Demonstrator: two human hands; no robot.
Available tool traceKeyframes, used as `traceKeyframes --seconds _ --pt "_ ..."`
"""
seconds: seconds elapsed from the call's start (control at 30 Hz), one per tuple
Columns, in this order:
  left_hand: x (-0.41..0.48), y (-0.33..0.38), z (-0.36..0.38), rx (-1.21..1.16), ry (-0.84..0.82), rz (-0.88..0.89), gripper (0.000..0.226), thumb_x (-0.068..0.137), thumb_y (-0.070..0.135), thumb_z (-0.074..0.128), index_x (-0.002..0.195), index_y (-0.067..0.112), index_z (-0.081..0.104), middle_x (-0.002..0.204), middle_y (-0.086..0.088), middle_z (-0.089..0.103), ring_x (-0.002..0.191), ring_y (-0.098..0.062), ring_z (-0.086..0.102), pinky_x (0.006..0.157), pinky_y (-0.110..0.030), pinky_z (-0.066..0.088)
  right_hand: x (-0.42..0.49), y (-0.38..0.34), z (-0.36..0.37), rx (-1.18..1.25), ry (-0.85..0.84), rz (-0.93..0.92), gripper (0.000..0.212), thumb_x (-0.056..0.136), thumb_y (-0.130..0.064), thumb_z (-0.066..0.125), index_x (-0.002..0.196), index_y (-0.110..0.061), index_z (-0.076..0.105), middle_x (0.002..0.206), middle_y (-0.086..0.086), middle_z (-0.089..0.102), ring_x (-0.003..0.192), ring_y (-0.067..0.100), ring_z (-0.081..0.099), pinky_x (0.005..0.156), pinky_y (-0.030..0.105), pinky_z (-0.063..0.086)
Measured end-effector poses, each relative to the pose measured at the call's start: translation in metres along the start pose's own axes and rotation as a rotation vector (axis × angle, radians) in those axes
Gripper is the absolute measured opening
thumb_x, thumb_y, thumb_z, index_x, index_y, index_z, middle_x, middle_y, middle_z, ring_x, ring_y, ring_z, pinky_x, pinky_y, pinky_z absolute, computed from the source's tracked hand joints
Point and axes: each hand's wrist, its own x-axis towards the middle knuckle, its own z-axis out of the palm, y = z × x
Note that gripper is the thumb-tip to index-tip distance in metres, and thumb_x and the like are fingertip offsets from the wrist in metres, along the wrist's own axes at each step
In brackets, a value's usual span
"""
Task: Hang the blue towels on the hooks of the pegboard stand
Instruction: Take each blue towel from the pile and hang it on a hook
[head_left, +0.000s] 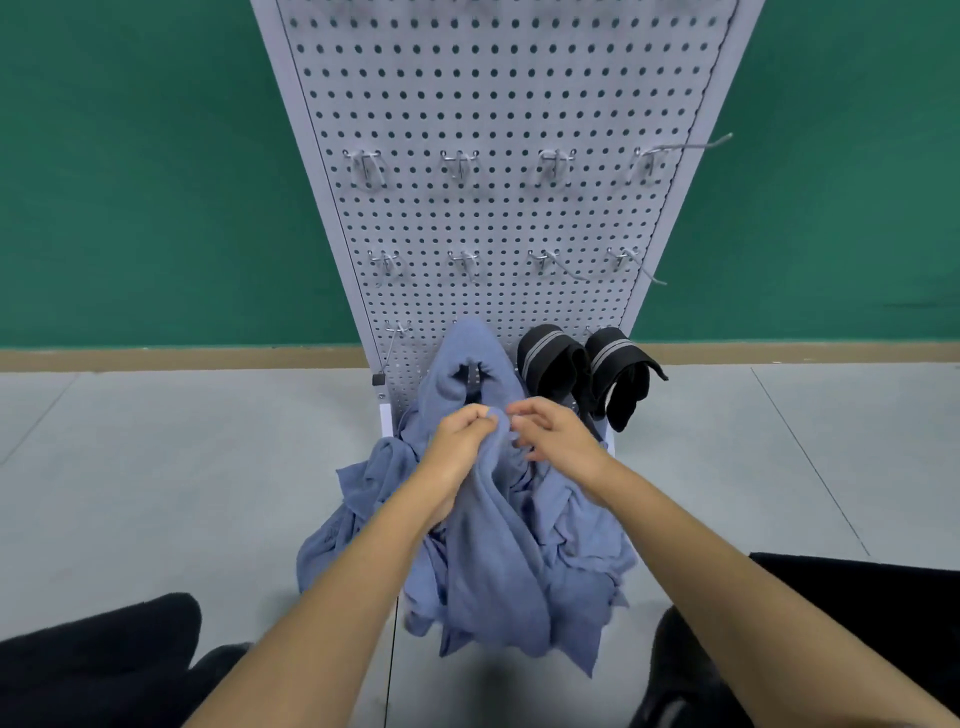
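Blue towel (470, 358) edge pinched by left hand (460, 436) and right hand (553, 434) fingers (522, 409), bare hooks (464, 262) above.

Left hand (464, 435) and right hand (551, 433) pinch a blue towel (493, 545) low at pegboard stand (498, 130); 2 black items (587, 371) hang right

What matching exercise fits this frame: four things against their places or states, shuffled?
Things
1. draped blue cloth towel
2. black grey-striped slippers
3. long steel wire hook, top row far right
4. crumpled heap of blue towels

States
a. bare, holding nothing
b. pinched by left hand and right hand
c. hanging low right on the white perforated pegboard stand
d. lying at that stand's foot

Pairs: 1-b, 2-c, 3-a, 4-d
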Motion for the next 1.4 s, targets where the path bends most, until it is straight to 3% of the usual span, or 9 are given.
traceKeyframes --seconds 0.17,0.3,0.43,0.53,0.67,0.8,0.93,1.07,1.4 --pt "-0.025 0.09 -0.013 -0.128 -0.16 0.128 0.022 0.095 0.011 0.049 0.075 0.016 0.057 0.077 -0.008 0.059 0.074 -0.019 0.055 0.073 -0.031 0.044 -0.028 -0.066 -0.028 -0.029 -0.194 -0.171 0.027 0.101 -0.014 0.046 0.126 -0.012 0.055 0.105 -0.004 0.061 0.078 -0.002 0.054 0.066 0.015 0.041" --pt "-0.046 0.15 -0.037 -0.119 -0.161 0.231 0.024 0.095 0.014 0.05 0.072 0.015 0.056 0.069 0.0 0.057 0.066 -0.013 0.053 0.064 -0.025 0.042 -0.05 -0.112 -0.05 -0.175 -0.246 -0.215 0.016 0.098 -0.014 0.054 0.097 0.001 0.061 0.077 -0.002 0.058 0.064 0.001 0.052 0.062 0.015 0.042" --pt "-0.062 0.168 -0.062 0.403 -0.265 0.085 0.029 0.081 0.042 0.072 0.073 0.014 0.066 0.074 0.003 0.071 0.068 -0.012 0.065 0.063 -0.023 0.051 -0.051 -0.149 -0.064 -0.307 -0.007 -0.377 0.014 0.095 -0.011 0.058 0.092 0.001 0.065 0.071 -0.003 0.054 0.054 -0.004 0.043 0.057 0.011 0.037" --pt "-0.067 0.156 -0.059 0.617 -0.318 -0.005 0.018 0.08 0.034 0.074 0.078 0.018 0.067 0.079 0.004 0.072 0.074 -0.01 0.068 0.062 -0.019 0.05 -0.045 -0.165 -0.064 -0.336 0.084 -0.438 0.011 0.094 -0.01 0.058 0.094 -0.004 0.068 0.069 -0.006 0.057 0.056 -0.001 0.047 0.06 0.011 0.04" --pt "-0.061 0.139 -0.047 -0.002 -0.356 -0.004 0.029 0.086 0.021 0.069 0.109 0.004 0.065 0.105 -0.011 0.072 0.093 -0.02 0.07 0.077 -0.025 0.055 -0.037 -0.176 -0.057 -0.205 0.129 -0.459 0.011 0.096 -0.006 0.054 0.095 -0.006 0.065 0.071 -0.002 0.058 0.056 0.004 0.051 0.06 0.012 0.046" --pt "-0.061 0.132 -0.037 0.225 -0.476 -0.071 0.058 0.078 0.03 0.078 0.128 0.013 0.053 0.12 -0.004 0.068 0.11 -0.018 0.065 0.098 -0.035 0.05 -0.033 -0.177 -0.047 -0.072 0.113 -0.464 0.015 0.094 0.004 0.052 0.102 0.0 0.064 0.081 0.001 0.061 0.06 -0.002 0.058 0.065 0.01 0.05" --pt "-0.059 0.132 -0.034 -0.196 -0.332 -0.081 0.047 0.084 0.018 0.07 0.126 0.003 0.054 0.114 -0.013 0.068 0.106 -0.025 0.065 0.095 -0.037 0.051 -0.034 -0.161 -0.046 -0.09 0.103 -0.447 0.017 0.093 -0.005 0.058 0.105 -0.015 0.064 0.104 0.001 0.065 0.079 0.008 0.062 0.076 0.018 0.053" --pt "-0.06 0.15 -0.043 -0.567 -0.214 -0.014 0.028 0.092 0.027 0.058 0.106 0.003 0.066 0.105 -0.014 0.071 0.092 -0.021 0.07 0.084 -0.036 0.053 -0.043 -0.132 -0.059 -0.023 0.215 -0.323 0.015 0.093 -0.029 0.06 0.093 -0.014 0.06 0.09 0.0 0.059 0.082 0.013 0.052 0.076 0.023 0.046" --pt "-0.07 0.161 -0.04 -0.766 -0.227 0.093 0.03 0.095 0.03 0.053 0.099 0.006 0.071 0.105 -0.016 0.071 0.095 -0.022 0.071 0.08 -0.036 0.059 -0.06 -0.12 -0.054 0.552 -0.264 0.0 0.055 0.08 -0.046 0.067 0.115 -0.005 0.06 0.109 0.014 0.066 0.111 0.026 0.061 0.097 0.037 0.05"
